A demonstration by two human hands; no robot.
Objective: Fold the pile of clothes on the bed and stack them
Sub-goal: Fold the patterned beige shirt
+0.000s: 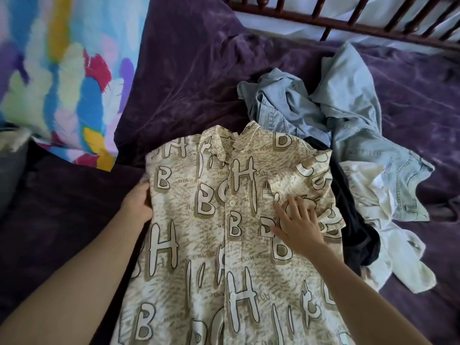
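At ten o'clock a bright pillow (62,78) rests on the purple blanket (186,70). The printed shirt (224,257) lies flat and buttoned at the centre, collar toward twelve. The left hand (138,204) grips its nine-o'clock edge, fingers curled under the cloth. The right hand (297,225) presses the folded-in sleeve, fingers straight and spread. At two o'clock sits the pile — denim clothes (348,120), a black garment (353,220) and a white garment (366,185).

On one bed (186,70): one cream printed shirt (224,245), one black garment (353,220), one white garment (388,245), pale denim (348,120) of one or two pieces, unclear; one multicoloured pillow (62,78); two hands: left hand (138,204), right hand (298,225)
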